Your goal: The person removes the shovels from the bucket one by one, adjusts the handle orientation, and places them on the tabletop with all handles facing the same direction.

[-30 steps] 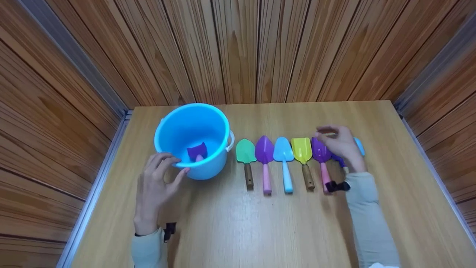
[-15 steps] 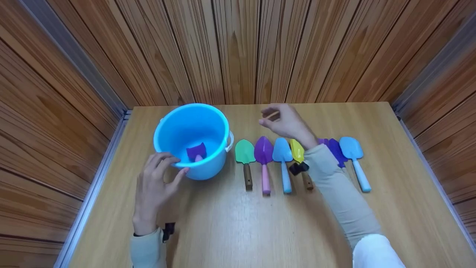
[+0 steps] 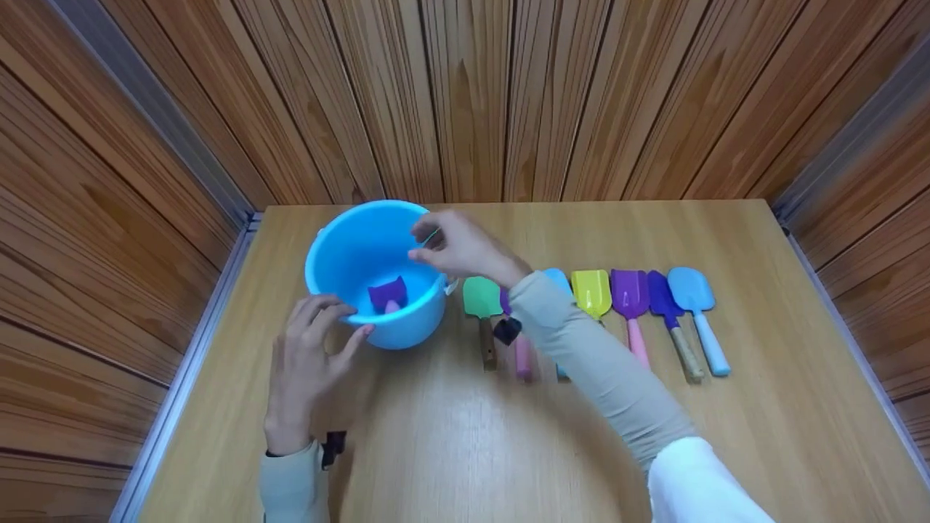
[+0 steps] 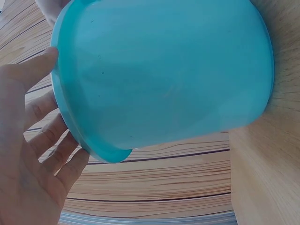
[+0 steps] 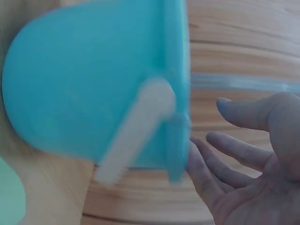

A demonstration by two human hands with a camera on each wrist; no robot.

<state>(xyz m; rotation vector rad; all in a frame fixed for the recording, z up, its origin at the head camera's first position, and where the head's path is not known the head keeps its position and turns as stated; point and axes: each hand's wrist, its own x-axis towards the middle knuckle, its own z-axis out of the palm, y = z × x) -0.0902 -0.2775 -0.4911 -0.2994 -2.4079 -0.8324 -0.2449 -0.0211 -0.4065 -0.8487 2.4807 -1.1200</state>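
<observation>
My left hand [image 3: 309, 370] holds the near left rim of a blue bucket [image 3: 410, 327], thumb outside and fingertips over the edge, as the left wrist view also shows. My right hand [image 3: 465, 247] is over the bucket's right rim, its fingers loosely curved with nothing visible between them. In the right wrist view, its fingers [image 5: 234, 154] are beside the rim and the white handle [image 5: 136, 131]. Inside the bucket lies a purple toy shovel [image 3: 387, 293] with a pink handle. A green trowel [image 3: 482, 296] is nearest the bucket in a row on the table.
Further along the row lie a yellow shovel [image 3: 592, 292], a purple shovel [image 3: 629, 292], a dark blue shovel [image 3: 667, 294] and a light blue shovel [image 3: 692, 289]. My right forearm partly covers others. Wood-panelled walls [image 3: 479, 102] surround the table [image 3: 450, 436].
My right hand has moved left from the right end of the row, across the shovels, to the bucket's rim. The left hand keeps its hold on the bucket.
</observation>
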